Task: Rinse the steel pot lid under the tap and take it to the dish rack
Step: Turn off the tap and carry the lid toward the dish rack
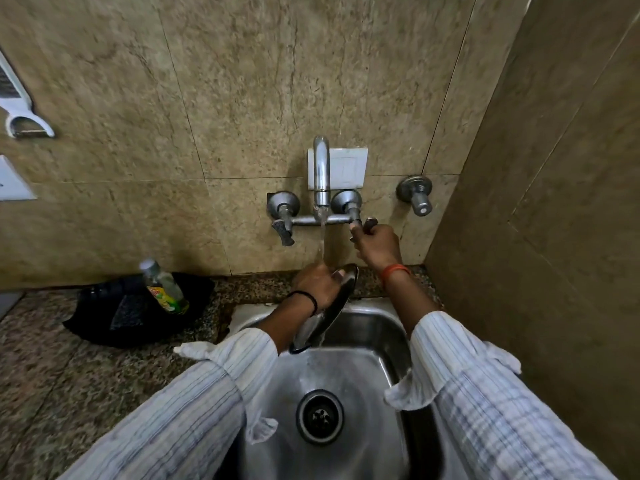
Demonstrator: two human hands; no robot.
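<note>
Left hand [317,284] grips lid [332,306] under tap [321,168].

Steel pot lid [337,299], tilted under running tap [321,174]

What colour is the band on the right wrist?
Orange, on the right wrist band, seen in the head view.

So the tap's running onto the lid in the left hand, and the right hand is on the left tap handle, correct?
Not quite. The head view shows the right hand on the right tap handle, not the left one. The rest holds: the tap is running onto the lid in the left hand.
</note>
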